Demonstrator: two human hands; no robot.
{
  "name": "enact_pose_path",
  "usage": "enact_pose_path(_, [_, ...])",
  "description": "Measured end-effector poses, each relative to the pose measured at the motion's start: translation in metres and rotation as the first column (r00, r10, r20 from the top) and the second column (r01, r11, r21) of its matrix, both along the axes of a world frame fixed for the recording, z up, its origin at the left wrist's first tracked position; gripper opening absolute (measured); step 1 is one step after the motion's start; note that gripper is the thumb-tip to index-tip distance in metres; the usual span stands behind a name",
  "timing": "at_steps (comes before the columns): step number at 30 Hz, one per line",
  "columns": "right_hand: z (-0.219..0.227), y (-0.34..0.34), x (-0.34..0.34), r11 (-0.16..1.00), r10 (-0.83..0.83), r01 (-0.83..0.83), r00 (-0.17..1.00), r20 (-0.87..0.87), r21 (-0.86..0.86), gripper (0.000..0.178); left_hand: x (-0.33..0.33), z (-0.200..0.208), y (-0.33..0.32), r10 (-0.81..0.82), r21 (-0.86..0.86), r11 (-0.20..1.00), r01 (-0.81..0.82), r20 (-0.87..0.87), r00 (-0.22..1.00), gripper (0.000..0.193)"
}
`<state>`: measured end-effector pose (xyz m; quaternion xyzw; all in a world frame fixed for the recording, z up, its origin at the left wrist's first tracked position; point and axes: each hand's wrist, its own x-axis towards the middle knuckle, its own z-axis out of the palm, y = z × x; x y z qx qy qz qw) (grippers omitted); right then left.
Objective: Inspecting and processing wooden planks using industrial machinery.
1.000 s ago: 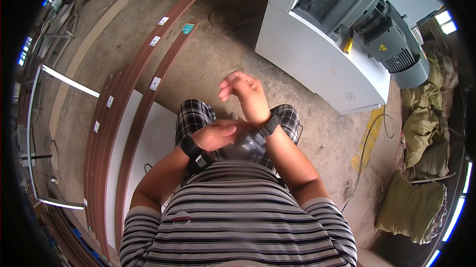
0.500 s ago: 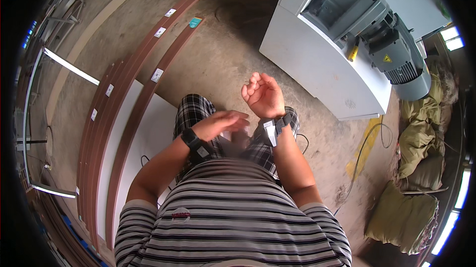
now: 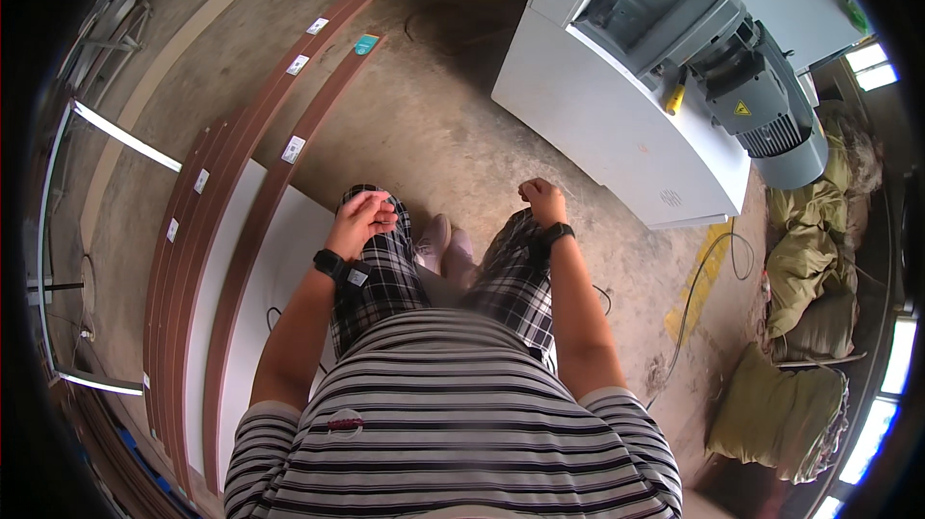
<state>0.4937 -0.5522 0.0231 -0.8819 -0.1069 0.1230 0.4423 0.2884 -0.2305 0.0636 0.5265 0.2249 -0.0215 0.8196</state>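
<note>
My left hand (image 3: 364,223) rests above my left knee, its fingers loosely bent and apart, holding nothing. My right hand (image 3: 544,199) is over the right knee with the fingers curled in; nothing shows in it. Both wrists carry black straps, the left strap (image 3: 330,264) and the right strap (image 3: 557,232). Under the hands are my checked trousers (image 3: 390,264), and between the knees my pale shoes (image 3: 435,237) stand on the floor. Nearest the left hand lies a long brown strip (image 3: 279,182) with white labels, on a white panel (image 3: 289,259).
Several more brown strips (image 3: 224,172) lie farther left. At the right front stands a pale cabinet (image 3: 588,124) bearing a grey motor (image 3: 766,105) and a yellow-handled tool (image 3: 676,98). A black cable (image 3: 686,302) crosses the floor near green sacks (image 3: 776,413).
My hands have moved apart from in front of me, the left one leftward and the right one slightly right and down. The right fingers have curled in further. My shoes now show.
</note>
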Motion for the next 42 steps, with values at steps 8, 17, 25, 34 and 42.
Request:
enact_pose_path(8, [-0.006, -0.001, -0.01, 0.935, -0.155, 0.194, 0.977, -0.15, 0.296, 0.024, -0.006, 0.002, 0.008, 0.08, -0.17, 0.983, -0.067, 0.069, 0.994, 0.025])
enact_pose_path(17, [0.002, -0.006, -0.008, 0.927, -0.122, 0.16, 0.984, -0.131, 0.34, 0.02, -0.02, 0.238, -0.011, -0.225, 0.297, 0.953, 0.056, 0.575, 0.786, 0.032])
enact_pose_path(25, [-0.011, -0.016, -0.011, 0.797, -0.054, 0.199, 0.964, -0.262, 0.57, 0.019, -0.064, 0.37, -0.062, -0.337, 0.318, 0.907, 0.278, 0.941, 0.025, 0.038])
enact_pose_path(34, [-0.019, -0.014, -0.011, 0.825, -0.011, 0.112, 0.983, -0.183, 0.554, 0.018, -0.097, 0.379, -0.055, -0.329, 0.334, 0.936, 0.116, 0.943, -0.059, 0.033])
enact_pose_path(42, [0.016, -0.011, -0.024, 0.9, -0.042, 0.097, 0.99, -0.137, 0.425, 0.018, -0.097, 0.384, -0.054, -0.368, 0.375, 0.925, 0.057, 0.924, -0.108, 0.029])
